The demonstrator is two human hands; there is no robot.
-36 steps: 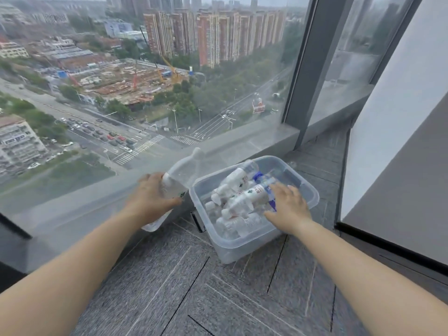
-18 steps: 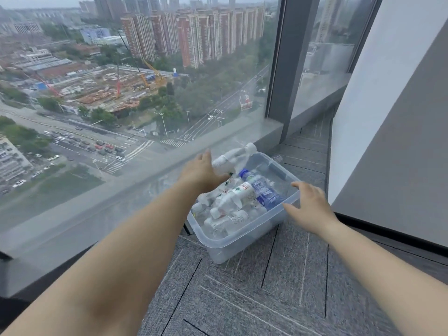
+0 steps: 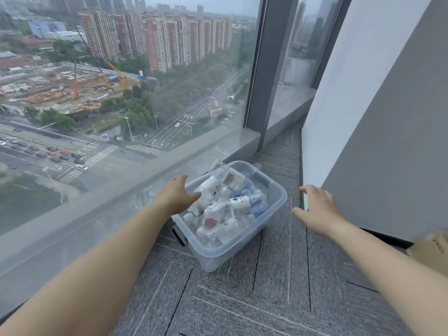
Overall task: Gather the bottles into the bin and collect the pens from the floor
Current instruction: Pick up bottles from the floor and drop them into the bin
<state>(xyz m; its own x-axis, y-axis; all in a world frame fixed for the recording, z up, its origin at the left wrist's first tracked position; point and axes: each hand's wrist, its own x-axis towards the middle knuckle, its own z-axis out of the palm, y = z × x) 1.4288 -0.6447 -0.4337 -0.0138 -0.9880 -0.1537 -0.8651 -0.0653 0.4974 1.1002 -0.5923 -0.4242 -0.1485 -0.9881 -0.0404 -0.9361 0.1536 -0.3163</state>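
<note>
A clear plastic bin (image 3: 275, 207) stands on the grey carpet beside the window ledge. Several clear plastic bottles (image 3: 238, 204) with white labels lie piled inside it, one with a blue label. My left hand (image 3: 175, 194) hovers over the bin's left rim, fingers spread, its thumb close to a bottle, holding nothing. My right hand (image 3: 317, 209) is apart from the bin on its right, over the carpet, open with curled fingers. No pens are in view.
A low grey window ledge (image 3: 135, 187) and floor-to-ceiling glass run along the left. A white and grey wall (image 3: 378, 146) closes the right side. A brown cardboard box (image 3: 434, 248) shows at the right edge. Grey carpet tiles (image 3: 266, 294) cover the floor.
My left hand carried a bottle from the ledge side into the bin and let it go. My right hand drew out of the bin and moved off to the right.
</note>
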